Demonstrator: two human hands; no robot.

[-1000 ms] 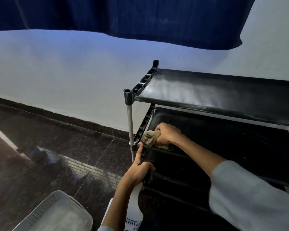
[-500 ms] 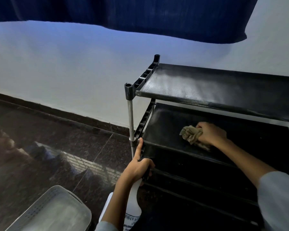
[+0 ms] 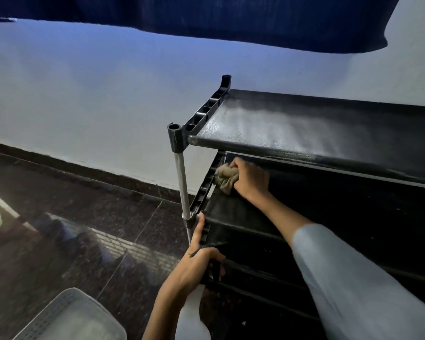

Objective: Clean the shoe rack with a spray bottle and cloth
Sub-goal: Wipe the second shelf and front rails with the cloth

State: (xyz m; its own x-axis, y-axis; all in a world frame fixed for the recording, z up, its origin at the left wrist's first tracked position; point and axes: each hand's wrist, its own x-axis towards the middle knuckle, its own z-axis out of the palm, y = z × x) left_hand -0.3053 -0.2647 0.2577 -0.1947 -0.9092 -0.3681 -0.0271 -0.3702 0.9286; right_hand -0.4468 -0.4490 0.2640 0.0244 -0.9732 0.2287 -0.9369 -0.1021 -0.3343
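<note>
nearest to me, at the bottom left, is a pale perforated basket (image 3: 69, 315) on the dark tiled floor (image 3: 88, 217). just right of it my left hand (image 3: 196, 263) comes up from the bottom edge. its grip is clenched round the black head of the spray bottle (image 3: 192, 317), with the forefinger stretched up along the rack's front corner. the white body of the bottle hangs below the hand and runs out of view at the bottom edge.

my right arm, in a pale sleeve (image 3: 353, 285), reaches in from the lower right across the front of the rack (image 3: 329, 123). the right hand (image 3: 250, 177) is on the second shelf (image 3: 231, 209), under the top one, near its left end. its grip is closed on a crumpled beige cloth (image 3: 226, 177), which is pressed against the shelf right beside the black side bracket. lower shelves show below as dark bars, hard to tell apart in the shadow.

the top shelf is black fabric with a greyish sheen over its left half. a metal post (image 3: 182, 182) carries the front left corner.

behind the rack is a white wall (image 3: 84, 94) with a dark skirting along the floor. a dark blue cloth (image 3: 206, 15) hangs across the top of the view.
</note>
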